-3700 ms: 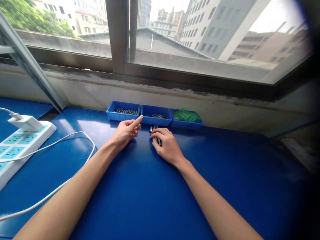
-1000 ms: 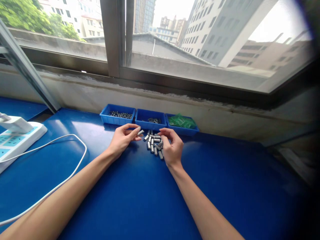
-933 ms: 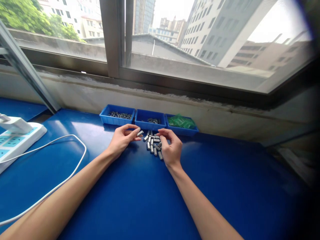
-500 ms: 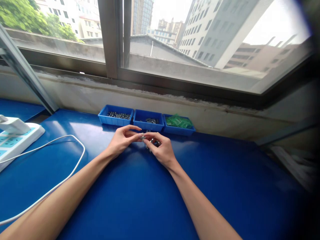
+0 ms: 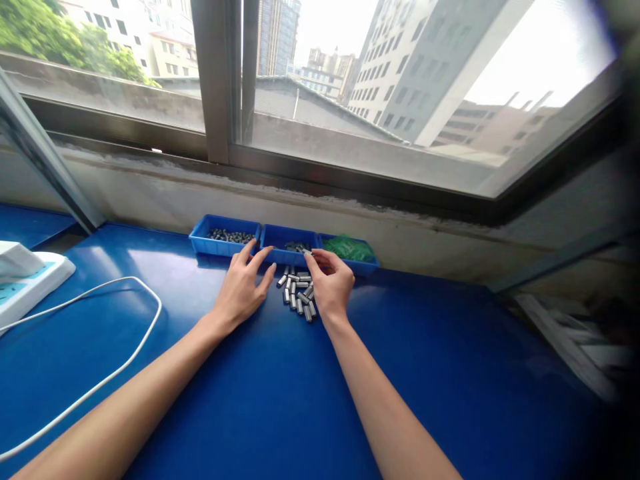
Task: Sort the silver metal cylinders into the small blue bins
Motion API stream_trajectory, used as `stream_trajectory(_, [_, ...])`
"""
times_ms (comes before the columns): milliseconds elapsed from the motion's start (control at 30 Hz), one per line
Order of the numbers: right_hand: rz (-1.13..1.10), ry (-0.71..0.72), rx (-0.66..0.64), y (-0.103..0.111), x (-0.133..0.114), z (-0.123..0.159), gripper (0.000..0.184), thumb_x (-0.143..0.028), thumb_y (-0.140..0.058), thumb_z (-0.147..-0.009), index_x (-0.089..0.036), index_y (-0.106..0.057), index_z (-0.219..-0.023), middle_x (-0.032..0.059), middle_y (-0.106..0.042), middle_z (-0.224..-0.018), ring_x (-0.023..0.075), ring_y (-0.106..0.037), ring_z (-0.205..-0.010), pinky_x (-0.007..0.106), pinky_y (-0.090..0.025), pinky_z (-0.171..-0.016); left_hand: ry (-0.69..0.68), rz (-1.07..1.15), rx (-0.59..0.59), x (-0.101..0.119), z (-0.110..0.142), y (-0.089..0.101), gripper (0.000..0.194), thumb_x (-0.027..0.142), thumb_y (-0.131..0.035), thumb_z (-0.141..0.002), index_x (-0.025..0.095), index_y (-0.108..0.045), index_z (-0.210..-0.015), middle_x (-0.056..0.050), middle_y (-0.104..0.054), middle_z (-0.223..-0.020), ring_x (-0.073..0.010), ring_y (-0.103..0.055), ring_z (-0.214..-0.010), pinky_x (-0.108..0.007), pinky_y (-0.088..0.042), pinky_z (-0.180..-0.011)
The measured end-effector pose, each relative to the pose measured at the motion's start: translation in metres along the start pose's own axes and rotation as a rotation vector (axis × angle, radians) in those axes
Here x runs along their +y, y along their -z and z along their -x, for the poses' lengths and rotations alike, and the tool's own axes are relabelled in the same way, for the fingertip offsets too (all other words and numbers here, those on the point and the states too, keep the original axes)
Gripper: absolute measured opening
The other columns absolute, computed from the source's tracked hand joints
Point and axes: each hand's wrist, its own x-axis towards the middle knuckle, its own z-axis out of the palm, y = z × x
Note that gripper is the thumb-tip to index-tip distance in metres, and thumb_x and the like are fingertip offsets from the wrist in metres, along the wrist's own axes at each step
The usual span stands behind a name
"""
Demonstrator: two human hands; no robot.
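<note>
Several small grey metal pieces [image 5: 297, 292] lie in a loose pile on the blue table [image 5: 280, 393], between my hands. My left hand [image 5: 243, 287] rests flat to the left of the pile, fingers stretched toward the bins, holding nothing. My right hand [image 5: 327, 283] is to the right of the pile, fingers curled; thumb and forefinger pinch one small grey piece near the front edge of the middle blue bin [image 5: 280, 235]. The left blue bin [image 5: 200, 239] holds small dark parts, and the right blue bin [image 5: 371, 267] holds green items.
A white power strip [image 5: 25, 280] with a plug lies at the far left, and its white cable [image 5: 125, 353] loops across the table. A wall and window frame [image 5: 220, 87] stand directly behind the bins. Grey clutter lies beyond the table's right edge.
Half a second ago both hands met over the pile, pinching a piece together. Now they are apart: the left lies open and flat, the right holds a piece near the middle bin.
</note>
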Motion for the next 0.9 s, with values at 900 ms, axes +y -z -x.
stream_trajectory(900, [0.237, 0.195, -0.323, 0.021, 0.013, 0.007, 0.018, -0.025, -0.054, -0.086, -0.021, -0.07, -0.093, 0.0049, -0.073, -0.091, 0.0194, -0.066, -0.082, 0.032, -0.051, -0.081, -0.049, 0.232, -0.196, -0.034, -0.018, 0.028, 0.043, 0.041, -0.061, -0.087, 0.023, -0.061, -0.126, -0.008, -0.052, -0.132, -0.0236, -0.06, -0.111, -0.042, -0.049, -0.103])
